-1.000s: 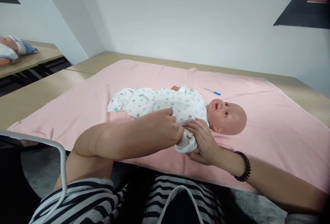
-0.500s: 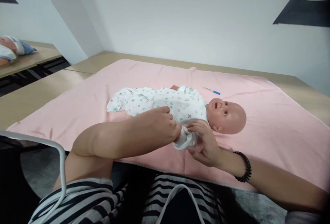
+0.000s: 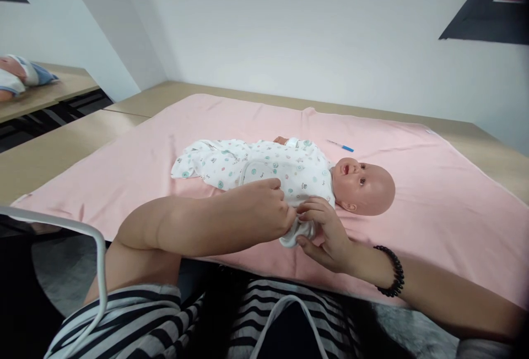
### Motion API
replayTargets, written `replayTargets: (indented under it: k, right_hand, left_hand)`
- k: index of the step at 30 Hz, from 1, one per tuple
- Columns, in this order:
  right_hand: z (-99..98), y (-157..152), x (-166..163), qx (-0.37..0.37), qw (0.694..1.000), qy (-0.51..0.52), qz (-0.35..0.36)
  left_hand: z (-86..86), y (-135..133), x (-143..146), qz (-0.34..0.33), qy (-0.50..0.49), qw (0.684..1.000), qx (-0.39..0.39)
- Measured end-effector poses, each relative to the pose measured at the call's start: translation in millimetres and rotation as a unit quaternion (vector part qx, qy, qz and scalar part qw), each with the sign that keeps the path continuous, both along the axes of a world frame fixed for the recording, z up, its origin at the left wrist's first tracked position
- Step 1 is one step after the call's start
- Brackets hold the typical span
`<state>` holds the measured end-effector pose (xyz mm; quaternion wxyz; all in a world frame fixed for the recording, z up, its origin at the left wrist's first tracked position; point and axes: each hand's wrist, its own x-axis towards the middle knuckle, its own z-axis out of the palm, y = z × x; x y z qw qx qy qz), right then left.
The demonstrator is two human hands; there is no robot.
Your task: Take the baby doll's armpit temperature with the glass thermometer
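Note:
A bald baby doll (image 3: 366, 188) lies on its back with its head to the right, dressed in a white printed romper (image 3: 264, 169). Its near sleeve (image 3: 295, 234) shows a white, bunched cuff between my two hands. My left hand (image 3: 270, 213) is closed at the cuff's left side, fingers curled on the sleeve; whether the doll's near hand is in there is hidden. From the right, my right hand (image 3: 326, 232) grips the same sleeve, thumb below and fingers above. Across the body, the doll's far hand (image 3: 281, 140) pokes out of its sleeve.
A pink blanket (image 3: 413, 155) covers most of the wooden table (image 3: 91, 133). Behind the doll's head lies a blue-and-white pen-like stick (image 3: 342, 146). Another doll (image 3: 25, 75) lies on a table at far left. A white tube (image 3: 99, 254) curves at lower left.
Both hands have dropped slightly, and my left hand has shifted a little right, closer to my right fingers. Less of the white cuff shows between them. The doll's body stays put.

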<state>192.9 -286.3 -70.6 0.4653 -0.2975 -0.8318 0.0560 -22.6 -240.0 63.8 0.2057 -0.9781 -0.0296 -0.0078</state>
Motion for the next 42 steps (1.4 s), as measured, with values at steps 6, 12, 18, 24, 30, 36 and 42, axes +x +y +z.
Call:
replayTargets:
  k: [6,12,18,24,30,36,42]
  right_hand:
    - [0.5,1.3,0.6,-0.045,0.998,-0.03,-0.018]
    - [-1.7,0.0,-0.6,-0.095,0.994,-0.041,-0.034]
    - [-6.9,2.3,-2.2,-0.083,0.995,-0.022,-0.04]
    - [-8.2,2.0,-5.2,-0.084,0.996,0.004,-0.029]
    - [-9.4,0.1,-7.0,-0.094,0.995,0.003,-0.032]
    - [-4.2,-5.4,-10.9,-0.108,0.994,0.005,-0.031]
    - [2.5,-12.0,-13.8,-0.126,0.992,0.005,-0.031]
  left_hand:
    - [4.5,-0.5,-0.2,-0.002,-0.009,1.0,0.011]
    - [7.8,-1.5,2.9,-0.025,0.009,0.999,0.02]
    - [12.1,-5.3,10.2,-0.056,-0.019,0.998,0.017]
    - [9.2,-4.6,13.0,-0.036,-0.001,0.999,0.008]
    - [0.0,-2.0,12.5,-0.048,-0.023,0.998,0.014]
    - [10.1,-9.3,19.0,-0.024,0.032,0.999,-0.011]
    - [7.6,-10.0,19.9,-0.038,0.012,0.999,-0.018]
